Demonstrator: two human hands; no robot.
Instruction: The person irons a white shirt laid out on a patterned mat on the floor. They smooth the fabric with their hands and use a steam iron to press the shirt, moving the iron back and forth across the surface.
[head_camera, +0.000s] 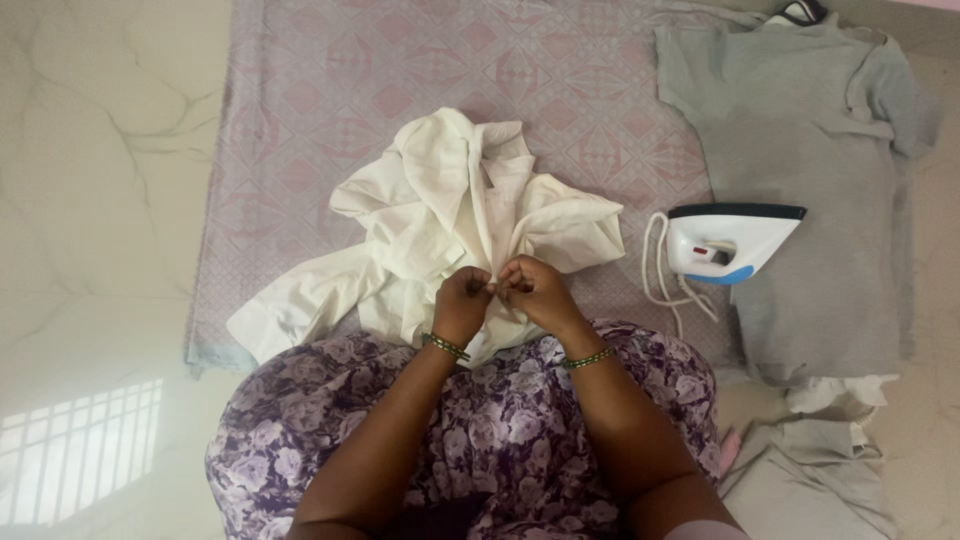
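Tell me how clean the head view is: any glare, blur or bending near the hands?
Head view: even, soft light, sharp on the left hand, right hand and white shirt; a window's grid reflection glares on the glossy floor at lower left; straight edges bow slightly toward the frame's sides; the iron casts little shadow.

Head cam, looks straight down, close over lap & floor mat (300, 60).

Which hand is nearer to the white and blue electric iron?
Right. The right hand pinches the crumpled white shirt on the side toward the white and blue electric iron; the left hand, beside it, is farther away.
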